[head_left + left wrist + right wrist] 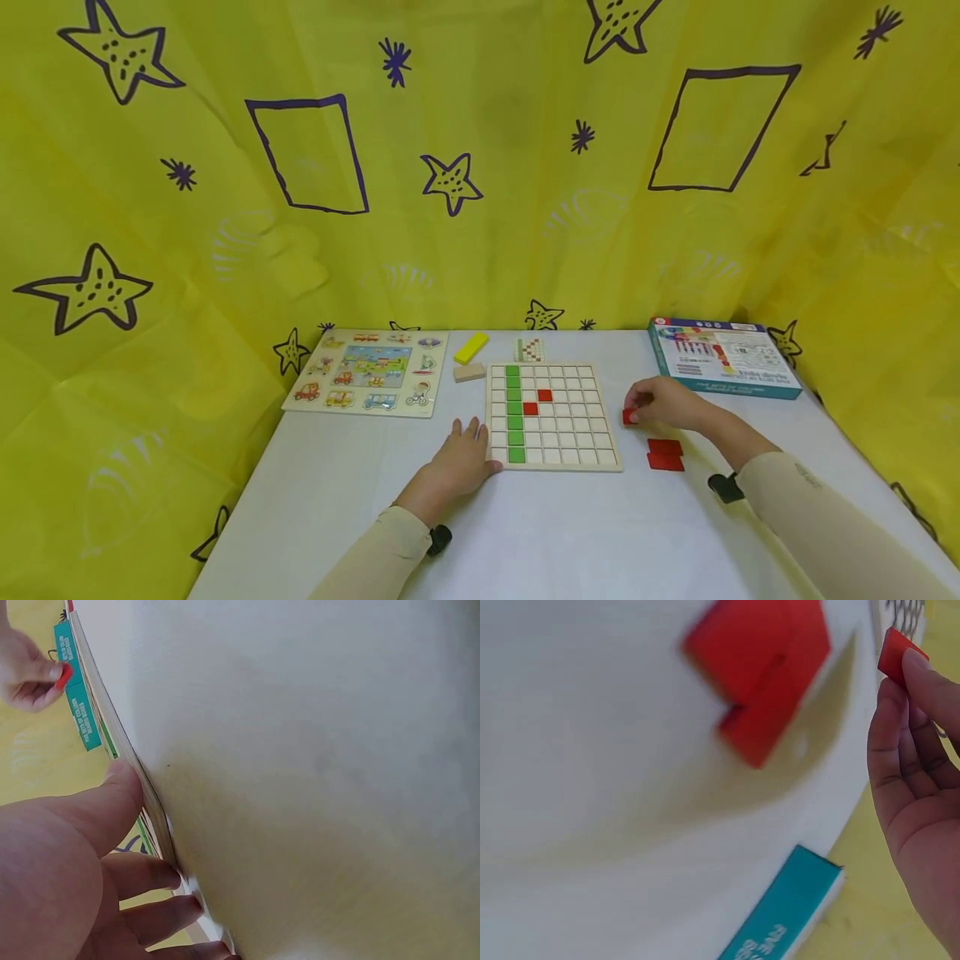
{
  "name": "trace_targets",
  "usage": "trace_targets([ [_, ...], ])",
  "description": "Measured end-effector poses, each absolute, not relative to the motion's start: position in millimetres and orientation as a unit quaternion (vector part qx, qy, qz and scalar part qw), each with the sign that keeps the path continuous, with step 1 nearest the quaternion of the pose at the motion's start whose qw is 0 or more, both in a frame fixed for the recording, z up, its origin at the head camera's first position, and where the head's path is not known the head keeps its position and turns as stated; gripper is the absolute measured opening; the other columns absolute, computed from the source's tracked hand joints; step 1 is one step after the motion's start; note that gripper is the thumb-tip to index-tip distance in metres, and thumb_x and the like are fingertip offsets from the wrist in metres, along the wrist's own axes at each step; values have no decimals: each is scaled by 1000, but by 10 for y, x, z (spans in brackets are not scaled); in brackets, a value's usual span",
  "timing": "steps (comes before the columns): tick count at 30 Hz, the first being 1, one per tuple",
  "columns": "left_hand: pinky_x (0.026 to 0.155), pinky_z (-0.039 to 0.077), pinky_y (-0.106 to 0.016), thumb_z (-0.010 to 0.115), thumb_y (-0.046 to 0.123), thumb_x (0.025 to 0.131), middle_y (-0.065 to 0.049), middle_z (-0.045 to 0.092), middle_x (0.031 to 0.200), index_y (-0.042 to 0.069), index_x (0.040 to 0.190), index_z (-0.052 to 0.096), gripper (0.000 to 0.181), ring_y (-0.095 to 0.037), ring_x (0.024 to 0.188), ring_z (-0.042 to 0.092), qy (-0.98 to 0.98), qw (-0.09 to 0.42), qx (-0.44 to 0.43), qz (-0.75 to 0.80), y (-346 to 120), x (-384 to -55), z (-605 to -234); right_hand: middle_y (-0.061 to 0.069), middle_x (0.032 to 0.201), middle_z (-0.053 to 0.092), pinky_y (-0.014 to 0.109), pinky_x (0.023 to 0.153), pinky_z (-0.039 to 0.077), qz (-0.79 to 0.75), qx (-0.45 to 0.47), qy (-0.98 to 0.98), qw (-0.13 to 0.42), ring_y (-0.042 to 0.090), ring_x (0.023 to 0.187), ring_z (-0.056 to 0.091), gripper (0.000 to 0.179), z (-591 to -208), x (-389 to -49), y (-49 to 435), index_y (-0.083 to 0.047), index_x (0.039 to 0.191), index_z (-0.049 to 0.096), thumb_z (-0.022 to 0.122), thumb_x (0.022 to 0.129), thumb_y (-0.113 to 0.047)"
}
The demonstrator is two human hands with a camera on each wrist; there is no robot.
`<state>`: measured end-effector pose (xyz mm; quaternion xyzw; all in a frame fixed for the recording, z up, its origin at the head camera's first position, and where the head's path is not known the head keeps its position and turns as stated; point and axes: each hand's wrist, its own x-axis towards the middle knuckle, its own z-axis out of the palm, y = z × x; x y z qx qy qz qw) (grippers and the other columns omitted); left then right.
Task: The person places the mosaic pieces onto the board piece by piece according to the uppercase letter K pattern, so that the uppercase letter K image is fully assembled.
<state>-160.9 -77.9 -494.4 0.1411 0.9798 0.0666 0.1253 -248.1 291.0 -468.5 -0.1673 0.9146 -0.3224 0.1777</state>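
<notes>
My right hand (669, 402) pinches a small red square tile (894, 654) between thumb and fingertips, to the right of the wooden grid board (617, 450). The board has a column of green tiles (514, 423) near its left side. Two red tiles (545, 396) sit diagonally in its squares. My left hand (459, 461) lies at the board's lower left corner with fingers spread; in the left wrist view its thumb (112, 806) touches the board's edge. Several loose red tiles (665, 455) lie overlapping on the table beneath my right forearm.
Behind the board stands a small pattern card (529, 350). A yellow block (471, 348) and a plain wooden block (470, 372) lie at its upper left. A vehicle picture puzzle (442, 367) is at far left, a teal-edged box (723, 358) at back right. A yellow curtain hangs behind.
</notes>
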Motion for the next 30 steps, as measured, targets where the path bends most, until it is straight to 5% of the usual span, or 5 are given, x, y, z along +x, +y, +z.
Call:
trace_targets([
  [10,119,26,-49,59,44,100,-23,36,157,-6,149,42,72,-43,146,29,980,127,142,63,-796,-1595,-4940,2,92,70,34,75,52,-341,-200,910,128,20,84,60,7,-4543,-2939,2465,-6,99,73,73,93,-9],
  [30,119,27,-48,57,48,100,-20,35,159,-3,151,40,74,-42,147,27,981,125,140,44,-775,-1644,-4992,6,94,69,35,77,50,-362,-166,904,157,24,88,56,7,-4761,-3302,1902,-6,98,74,74,92,-9],
])
